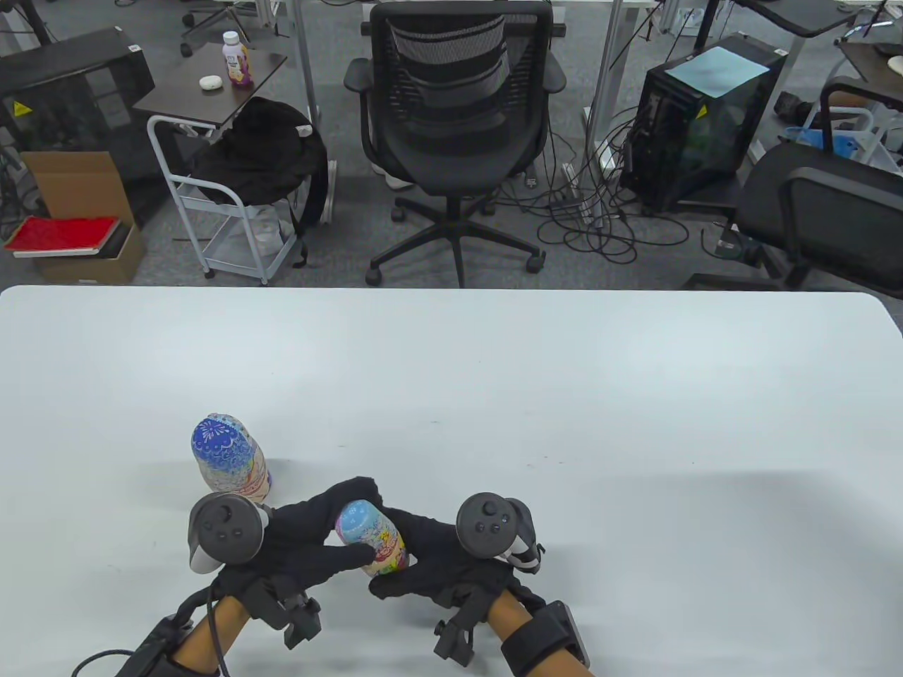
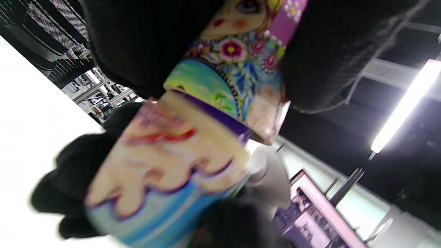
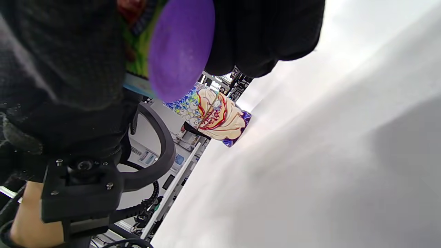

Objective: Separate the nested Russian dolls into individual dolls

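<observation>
Left hand (image 1: 310,546): gripping the upper half of the nested doll (image 1: 372,538), held above the near table (image 1: 494,395).
Right hand (image 1: 437,564): clasping its lower half.
Seam: parting; advisable to be pulling straight while twisting.
Larger doll (image 1: 229,458): standing far-left.

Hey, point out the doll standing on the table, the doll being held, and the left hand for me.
Standing doll (image 1: 229,462), table view, on its patterned side.
Held doll (image 1: 370,537), table view, mid-body between the gloves.
Left hand (image 1: 303,543), table view, on the glove's back.
</observation>
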{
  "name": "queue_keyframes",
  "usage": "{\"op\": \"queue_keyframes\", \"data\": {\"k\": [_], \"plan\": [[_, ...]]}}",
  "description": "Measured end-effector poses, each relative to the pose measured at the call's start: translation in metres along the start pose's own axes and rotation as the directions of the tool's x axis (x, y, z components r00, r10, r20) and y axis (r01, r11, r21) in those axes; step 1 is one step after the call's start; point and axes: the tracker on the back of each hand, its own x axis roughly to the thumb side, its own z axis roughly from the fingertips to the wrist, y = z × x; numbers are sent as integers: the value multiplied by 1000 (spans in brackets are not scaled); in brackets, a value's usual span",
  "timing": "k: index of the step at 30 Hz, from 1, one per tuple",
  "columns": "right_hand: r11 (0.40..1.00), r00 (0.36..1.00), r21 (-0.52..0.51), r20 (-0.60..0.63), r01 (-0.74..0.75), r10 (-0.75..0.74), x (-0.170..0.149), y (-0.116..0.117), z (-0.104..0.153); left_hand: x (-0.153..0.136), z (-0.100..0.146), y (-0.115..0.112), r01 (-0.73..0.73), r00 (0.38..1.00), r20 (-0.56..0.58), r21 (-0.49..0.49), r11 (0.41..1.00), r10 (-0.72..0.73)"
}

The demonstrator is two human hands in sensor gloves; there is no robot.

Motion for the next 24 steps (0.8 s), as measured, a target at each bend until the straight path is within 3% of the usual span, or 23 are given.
{"op": "queue_keyframes", "data": {"k": [6,9,14,18,22,24], "plan": [[999,1000,-24,-5,-28,28,-1,-2,1,9,14,35,35,999,9,133,991,-36],[997,999,-62,-7,-39,39,-2,-5,3,9,24,51,166,984,-87,123,978,-155],[992,999,-116,-3,-39,39,-4,-13,7,-7,29,51,462,841,-289,-56,885,-457],[989,999,-142,-4,-44,44,-7,-19,11,-24,26,36,455,801,-349,-175,873,-487],[987,999,-156,-5,-45,44,-8,-22,13,-43,26,20,518,691,-366,-352,779,-624],[986,999,-159,-5,-46,46,-8,-22,13,-49,26,16,530,663,-360,-393,751,-656]]}}
